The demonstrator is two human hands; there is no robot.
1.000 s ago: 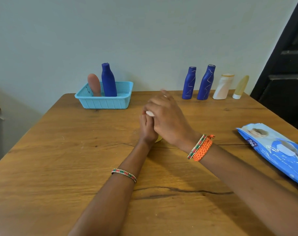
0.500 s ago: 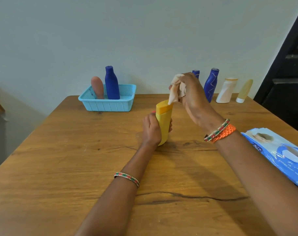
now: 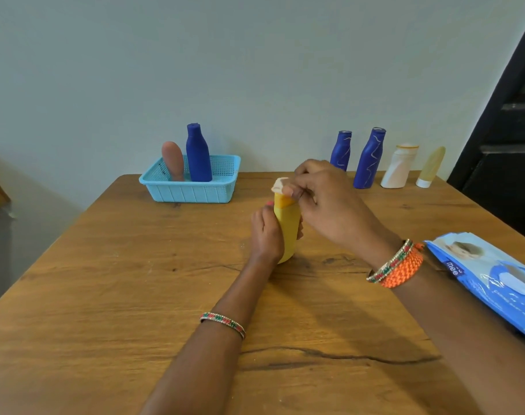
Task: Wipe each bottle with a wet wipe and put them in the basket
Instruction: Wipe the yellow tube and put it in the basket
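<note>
A blue plastic pack of wet wipes [image 3: 491,280] lies at the right edge of the wooden worktop [image 3: 135,295]; the lowercase word "mee" can be read in white on its near-left corner, beside a printed picture of a child. No other writing can be read on any bottle.

Near the middle of the worktop an upright yellow plastic bottle with an orange-yellow cap [image 3: 287,226] stands on its base. The left hand [image 3: 265,235] has its grip clamped round the bottle's body, fingers curled behind it. The right hand [image 3: 327,202] has its grip clamped on a crumpled off-white wet wipe [image 3: 280,184], pinching it against the top of the cap.

Half a second ago the right hand held the wipe lifted above and behind the cap; it has come down so that the wipe sits on the cap. One second ago both hands were folded over the bottle and hid nearly all of it. The left hand's hold has stayed the same since the half-second frame.

At the far edge, left of centre, a light blue perforated plastic basket [image 3: 192,191] holds a plain dark blue bottle [image 3: 199,154] standing upright and a rounded brownish-pink bottle [image 3: 173,160] just left of it. Along the far edge toward the right corner stand in a row two dark blue bottles with pale wavy lines, a shorter one [image 3: 341,151] and a taller one [image 3: 369,158], then a white bottle with a yellowish rim [image 3: 399,167] and a pale yellow tube on a white cap [image 3: 431,167].
</note>
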